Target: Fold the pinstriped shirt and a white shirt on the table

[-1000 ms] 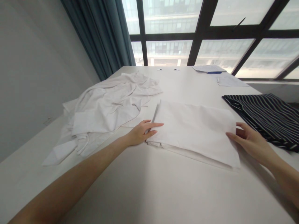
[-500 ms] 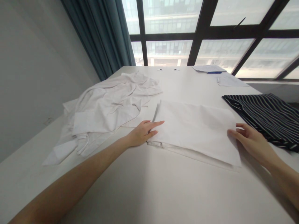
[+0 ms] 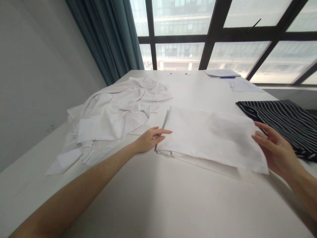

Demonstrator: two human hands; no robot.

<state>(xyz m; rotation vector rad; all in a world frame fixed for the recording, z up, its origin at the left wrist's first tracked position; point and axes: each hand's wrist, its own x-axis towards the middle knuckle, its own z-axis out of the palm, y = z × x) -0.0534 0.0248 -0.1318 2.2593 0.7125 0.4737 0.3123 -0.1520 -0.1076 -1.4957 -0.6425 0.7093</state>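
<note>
A folded white cloth [image 3: 203, 137] lies on the white table in front of me, its layers showing along the near edge. At its left edge is my left hand [image 3: 151, 138], forefinger stretched over the top and thumb pressed on the fabric; the other fingers are partly hidden at the edge. My right hand [image 3: 277, 148] pinches the cloth's right edge between thumb and fingers. That side of the top layer is raised off the table, with a lower layer showing beneath it.
A crumpled white garment [image 3: 116, 112] is spread at the left. On the right sits a black-and-white striped fabric [image 3: 284, 122]. Papers [image 3: 221, 72] and a blue pen [image 3: 228, 77] lie at the far right. A blue curtain [image 3: 111, 36] and windows stand behind the table [image 3: 153, 205].
My right hand has moved right and slightly up, lifting the top layer's right edge and drawing it outward. The left hand has stayed nearly in place.
</note>
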